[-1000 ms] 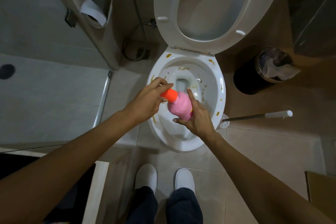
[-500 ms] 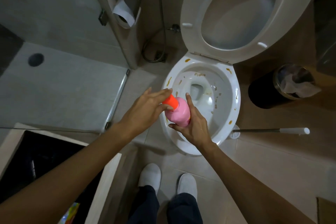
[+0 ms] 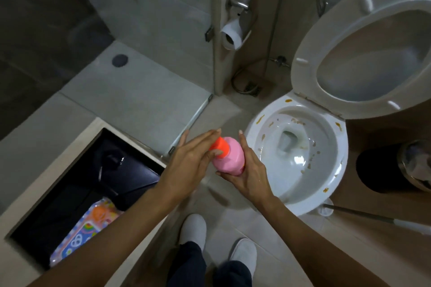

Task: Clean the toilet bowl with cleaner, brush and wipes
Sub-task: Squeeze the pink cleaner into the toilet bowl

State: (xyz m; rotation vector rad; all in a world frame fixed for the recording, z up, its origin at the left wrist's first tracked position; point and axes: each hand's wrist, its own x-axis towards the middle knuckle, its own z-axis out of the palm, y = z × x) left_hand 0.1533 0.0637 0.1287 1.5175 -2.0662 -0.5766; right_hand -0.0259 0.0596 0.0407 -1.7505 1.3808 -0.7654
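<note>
The pink cleaner bottle with an orange cap is held above the floor, just left of the toilet bowl. My right hand grips the bottle's body from below and the right. My left hand wraps its fingers and thumb around the orange cap. The white bowl has brown stains on its rim and inside wall, and its seat and lid stand raised. The toilet brush lies on the floor to the right of the bowl, handle pointing right.
A black bin with tissue stands right of the toilet. A black open box holding a colourful pack sits lower left. The glass shower partition, a toilet roll and a hose are behind. My white shoes stand below.
The view has swung left and both hands carried the bottle off the bowl to its left side. The left hand stays on the orange cap.
</note>
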